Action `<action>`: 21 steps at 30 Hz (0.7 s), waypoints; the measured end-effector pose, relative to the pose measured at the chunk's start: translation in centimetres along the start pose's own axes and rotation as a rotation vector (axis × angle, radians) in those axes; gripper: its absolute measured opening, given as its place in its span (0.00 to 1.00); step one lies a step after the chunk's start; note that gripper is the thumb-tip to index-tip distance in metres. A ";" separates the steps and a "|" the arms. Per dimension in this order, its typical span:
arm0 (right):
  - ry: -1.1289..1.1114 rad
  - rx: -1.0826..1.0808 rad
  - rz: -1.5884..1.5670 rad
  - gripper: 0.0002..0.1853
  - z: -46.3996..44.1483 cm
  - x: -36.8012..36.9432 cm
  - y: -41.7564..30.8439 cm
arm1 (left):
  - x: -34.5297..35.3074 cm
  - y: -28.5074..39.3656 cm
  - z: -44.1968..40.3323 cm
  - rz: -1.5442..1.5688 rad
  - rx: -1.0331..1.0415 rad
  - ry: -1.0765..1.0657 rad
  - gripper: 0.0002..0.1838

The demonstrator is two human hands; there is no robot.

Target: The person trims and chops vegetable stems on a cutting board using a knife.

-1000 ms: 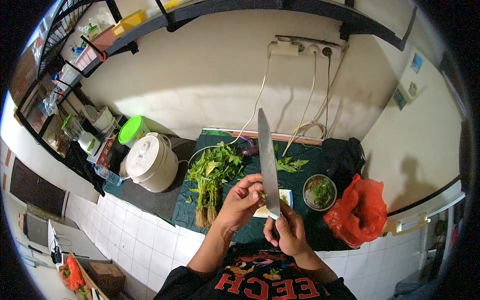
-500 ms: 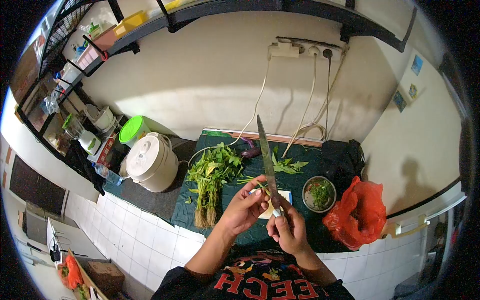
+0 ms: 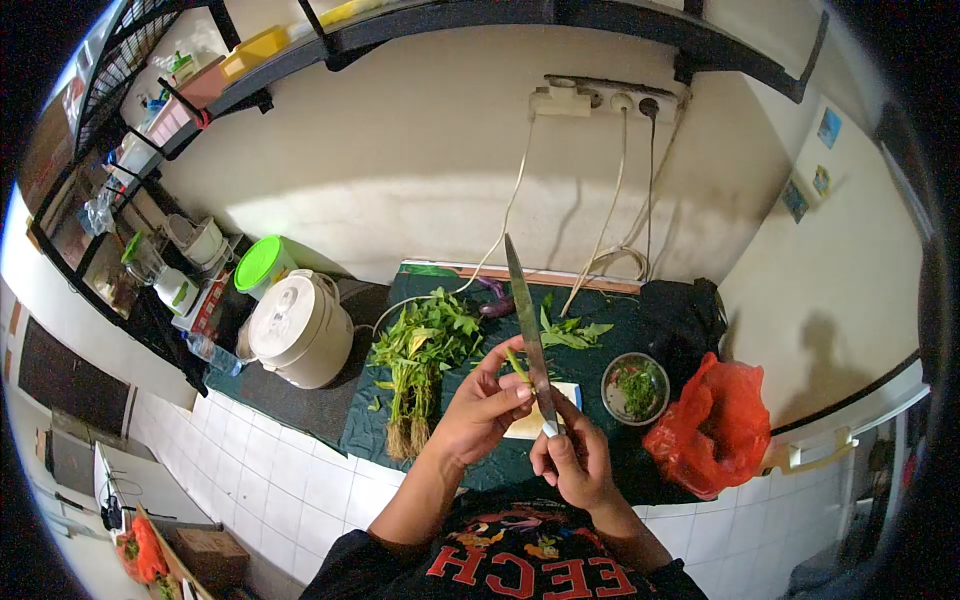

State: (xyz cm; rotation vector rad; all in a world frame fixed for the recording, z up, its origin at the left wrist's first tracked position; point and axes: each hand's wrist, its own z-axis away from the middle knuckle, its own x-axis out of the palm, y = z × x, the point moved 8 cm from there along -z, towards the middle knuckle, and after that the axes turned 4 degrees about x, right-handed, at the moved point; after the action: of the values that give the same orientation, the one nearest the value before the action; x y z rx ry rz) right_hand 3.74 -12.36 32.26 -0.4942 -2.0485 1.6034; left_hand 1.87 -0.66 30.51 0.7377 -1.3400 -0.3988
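My left hand [image 3: 484, 408] pinches a short green stem [image 3: 518, 366] beside the blade. In my right hand [image 3: 574, 456] is the handle of a long knife [image 3: 525, 305], its blade pointing up and touching or close to the stem. Below both hands lies a white cutting board [image 3: 568, 402], partly hidden. A bundle of leafy greens with roots [image 3: 420, 345] is left of my hands. Loose leaves [image 3: 575, 331] and a purple eggplant [image 3: 497, 307] lie behind the knife. To the right, a metal bowl [image 3: 636, 388] holds cut greens.
A red plastic bag [image 3: 712, 430] sits at the table's right edge, with a black bag [image 3: 683, 315] behind it. On the left stand a white rice cooker [image 3: 300, 330] and a green-lidded tub [image 3: 262, 264]. Cables hang from the wall sockets [image 3: 600, 98].
The knife blade has tilted left and turned more edge-on. The stem between my left fingers now points up more visibly. The view has shifted slightly.
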 end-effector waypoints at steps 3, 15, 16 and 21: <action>-0.017 0.030 -0.021 0.33 -0.1 0.0 0.5 | -0.4 0.2 -0.2 -0.003 0.046 -0.027 0.35; -0.030 0.041 -0.031 0.35 -0.5 0.3 0.3 | 0.1 -0.4 -0.5 -0.003 0.117 0.017 0.49; -0.032 0.024 -0.034 0.35 -0.4 0.3 0.2 | 0.0 -0.4 -0.5 -0.001 0.114 0.020 0.49; -0.028 0.050 -0.038 0.36 -0.3 0.2 0.4 | 0.0 -0.6 -0.6 0.029 0.111 0.045 0.48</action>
State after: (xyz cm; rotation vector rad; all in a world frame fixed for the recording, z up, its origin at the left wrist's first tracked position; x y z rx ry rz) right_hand 3.76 -11.98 31.93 -0.4148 -2.0200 1.6439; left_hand 2.55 -0.91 30.06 0.8136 -1.3373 -0.2848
